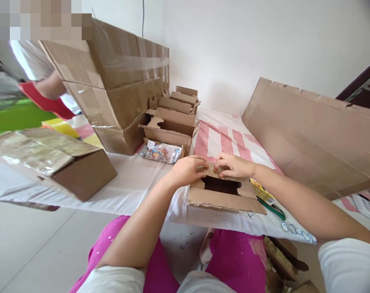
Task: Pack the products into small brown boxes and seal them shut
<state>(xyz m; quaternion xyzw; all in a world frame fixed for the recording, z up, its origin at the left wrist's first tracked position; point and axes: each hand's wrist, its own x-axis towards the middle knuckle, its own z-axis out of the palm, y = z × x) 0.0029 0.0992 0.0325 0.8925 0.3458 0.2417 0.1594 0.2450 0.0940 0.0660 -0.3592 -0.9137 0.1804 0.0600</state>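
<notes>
A small cardboard box (224, 199) stands at the table's front edge, its flaps open and its inside dark. My left hand (188, 169) is closed with curled fingers over the far left corner of this box. Closed in a pinch, my right hand (234, 165) grips the far flap, where something crumpled and shiny, perhaps tape, shows by the fingertips. The two hands are a short gap apart. Right of the box lie a yellow printed packet (263, 191) and green-handled scissors (273, 209), partly hidden by my right forearm.
Taped cartons (120, 61) are stacked at the left, with a person (47, 77) behind them. Open boxes (172, 122) line up beside the stack, a printed pouch (163, 151) before them. A taped box (50, 158) lies front left; a large cardboard sheet (310, 130) leans at right.
</notes>
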